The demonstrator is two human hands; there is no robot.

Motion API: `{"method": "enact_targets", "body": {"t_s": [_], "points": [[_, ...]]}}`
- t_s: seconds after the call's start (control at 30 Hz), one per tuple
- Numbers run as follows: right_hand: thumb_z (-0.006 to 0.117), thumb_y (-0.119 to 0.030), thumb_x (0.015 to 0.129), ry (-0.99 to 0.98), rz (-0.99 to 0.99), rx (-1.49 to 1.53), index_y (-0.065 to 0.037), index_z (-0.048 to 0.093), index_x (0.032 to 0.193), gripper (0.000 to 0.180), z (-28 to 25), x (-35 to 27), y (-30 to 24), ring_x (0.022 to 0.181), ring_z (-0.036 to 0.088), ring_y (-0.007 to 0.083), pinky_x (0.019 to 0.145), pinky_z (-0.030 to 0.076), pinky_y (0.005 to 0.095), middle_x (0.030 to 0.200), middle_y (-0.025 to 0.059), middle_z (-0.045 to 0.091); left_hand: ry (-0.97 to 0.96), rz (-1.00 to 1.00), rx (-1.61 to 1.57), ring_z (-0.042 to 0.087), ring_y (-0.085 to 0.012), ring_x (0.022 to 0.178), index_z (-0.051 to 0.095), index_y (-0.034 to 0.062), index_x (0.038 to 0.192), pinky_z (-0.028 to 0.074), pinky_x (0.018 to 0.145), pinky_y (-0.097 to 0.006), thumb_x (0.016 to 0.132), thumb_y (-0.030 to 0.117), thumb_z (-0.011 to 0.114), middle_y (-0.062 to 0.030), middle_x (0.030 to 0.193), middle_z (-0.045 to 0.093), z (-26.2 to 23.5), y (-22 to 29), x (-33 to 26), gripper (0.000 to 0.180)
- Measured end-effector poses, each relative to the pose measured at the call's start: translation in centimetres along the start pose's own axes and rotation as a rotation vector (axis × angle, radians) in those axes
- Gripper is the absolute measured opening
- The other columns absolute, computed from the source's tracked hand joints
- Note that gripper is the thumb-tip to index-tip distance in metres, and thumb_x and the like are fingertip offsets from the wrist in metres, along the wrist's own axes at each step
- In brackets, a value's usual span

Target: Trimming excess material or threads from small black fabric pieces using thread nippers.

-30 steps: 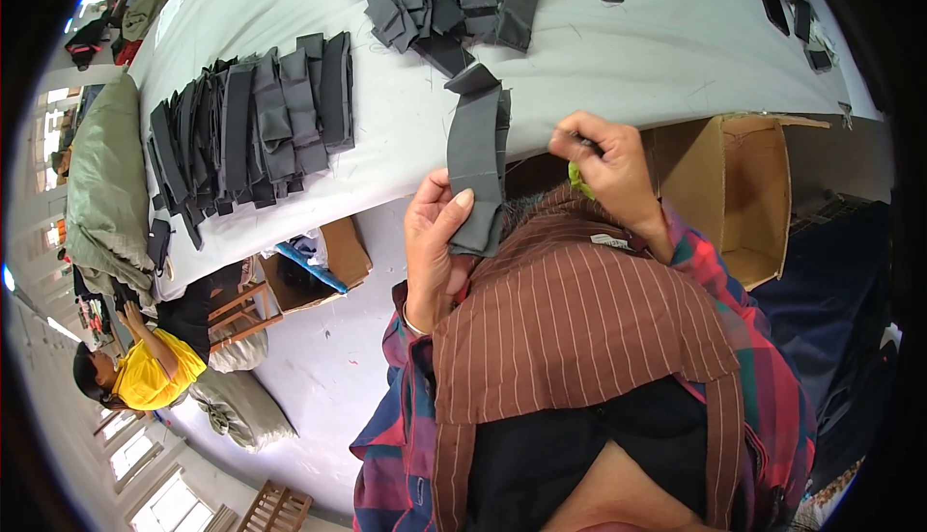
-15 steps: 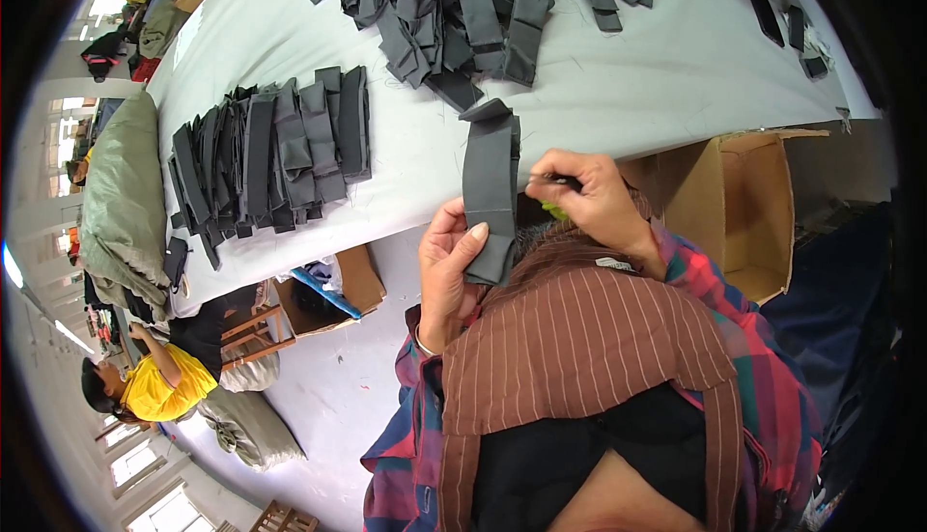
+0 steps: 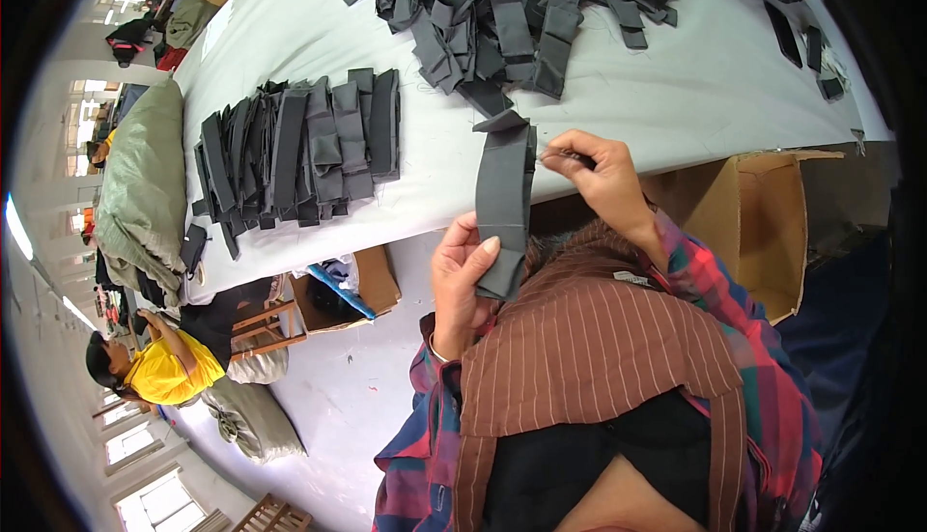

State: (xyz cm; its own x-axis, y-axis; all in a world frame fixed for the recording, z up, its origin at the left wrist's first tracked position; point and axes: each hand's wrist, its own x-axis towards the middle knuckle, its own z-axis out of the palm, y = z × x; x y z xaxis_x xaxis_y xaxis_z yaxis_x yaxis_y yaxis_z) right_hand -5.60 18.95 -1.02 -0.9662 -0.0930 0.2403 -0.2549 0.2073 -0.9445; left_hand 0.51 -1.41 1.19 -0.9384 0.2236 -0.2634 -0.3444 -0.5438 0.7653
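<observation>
Strip (image 3: 503,184) (dark grey fabric) sits gripped in the left hand (image 3: 458,269).

Head-worn fisheye, downward over hands (image 3: 454,283)

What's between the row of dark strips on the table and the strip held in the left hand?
The head view shows white table cover between the row of dark strips and the grey strip in the left hand.

The left hand (image 3: 458,279) points upward with its thumb pressed in front and its fingers mostly behind, while the right hand (image 3: 606,177), held farther forward, has thumb and forefinger pinched together, the remaining fingers seemingly curled, though partly hidden.
</observation>
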Motion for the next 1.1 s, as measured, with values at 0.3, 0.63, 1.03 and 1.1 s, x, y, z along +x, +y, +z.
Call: {"method": "enact_targets", "body": {"t_s": [0.3, 0.63, 1.03, 1.1], "points": [[0.067, -0.01, 0.086, 0.079, 0.236, 0.214, -0.005, 0.064, 0.098, 0.014, -0.1, -0.4, -0.7, 0.065, 0.037, 0.0029, 0.057, 0.033, 0.0193, 0.071, -0.0074, 0.046, 0.012, 0.229, 0.313, 0.057, -0.011, 0.096, 0.053, -0.0054, 0.117, 0.045, 0.086, -0.025, 0.088, -0.001, 0.059, -0.0072, 0.109, 0.061, 0.2, -1.2, -0.1, 0.03], [0.074, -0.024, 0.08, -0.127, 0.262, 0.206, -0.007, 0.048, 0.125, 0.055, 1.9, -1.5, -3.4, 0.085, 0.055, 0.0123, 0.076, 0.047, 0.0258, 0.101, 0.0079, 0.058, -0.086, 0.528, 1.118, 0.06, -0.0212, 0.084, 0.057, -0.0037, 0.108, 0.047, 0.075, -0.028, 0.078, -0.006, 0.059, -0.0132, 0.095, 0.059, 2.2, -0.9, 0.4, 0.029], [0.069, -0.013, 0.081, -0.201, 0.349, 0.636, -0.004, 0.036, 0.136, 0.064, 1.6, -2.0, -3.8, 0.105, 0.052, 0.0139, 0.092, 0.043, 0.0276, 0.113, 0.01, 0.054, 0.059, 0.088, 0.192, 0.054, -0.0148, 0.105, 0.038, 0.0002, 0.135, 0.046, 0.087, -0.029, 0.095, 0.019, 0.053, -0.0129, 0.129, 0.046, 1.2, -0.6, 2.5, 0.047], [0.066, -0.011, 0.081, -0.249, 0.327, 0.628, -0.003, 0.035, 0.136, 0.064, 1.6, -2.2, -3.7, 0.109, 0.05, 0.0144, 0.094, 0.042, 0.0286, 0.116, 0.0106, 0.053, -0.061, -0.046, 0.038, 0.054, -0.0152, 0.107, 0.039, 0.0012, 0.134, 0.046, 0.09, -0.029, 0.094, 0.022, 0.056, -0.0117, 0.124, 0.05, 0.9, -0.5, 2.8, 0.048]]}}
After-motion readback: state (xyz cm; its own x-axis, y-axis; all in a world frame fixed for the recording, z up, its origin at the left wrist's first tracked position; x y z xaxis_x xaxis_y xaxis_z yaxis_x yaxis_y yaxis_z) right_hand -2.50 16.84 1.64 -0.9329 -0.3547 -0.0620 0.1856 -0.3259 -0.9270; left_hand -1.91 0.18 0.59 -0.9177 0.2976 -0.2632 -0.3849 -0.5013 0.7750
